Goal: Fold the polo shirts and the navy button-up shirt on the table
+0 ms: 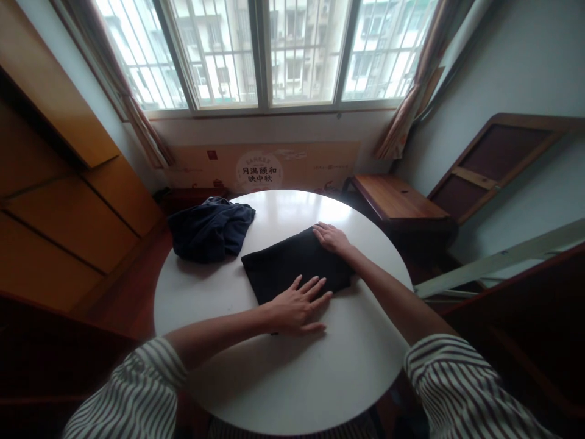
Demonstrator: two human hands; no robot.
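Observation:
A black folded piece of clothing (287, 262) lies flat on the round white table (347, 372); its exact kind does not show. My left hand (299, 306) rests palm down across its near edge, fingers spread, the thumb over the bare tabletop. At the far right edge of the cloth, my right hand (331, 238) lies flat with its fingers stretched out on the fabric. Part of the near edge is hidden under my left hand and forearm. To the left sits a crumpled dark blue garment (210, 230), apart from both hands.
A small wooden table (402, 198) stands behind the round table on the right. Wooden cabinets (59, 244) line the left side. A barred window (274, 55) with curtains is at the back, above a printed banner (205, 160).

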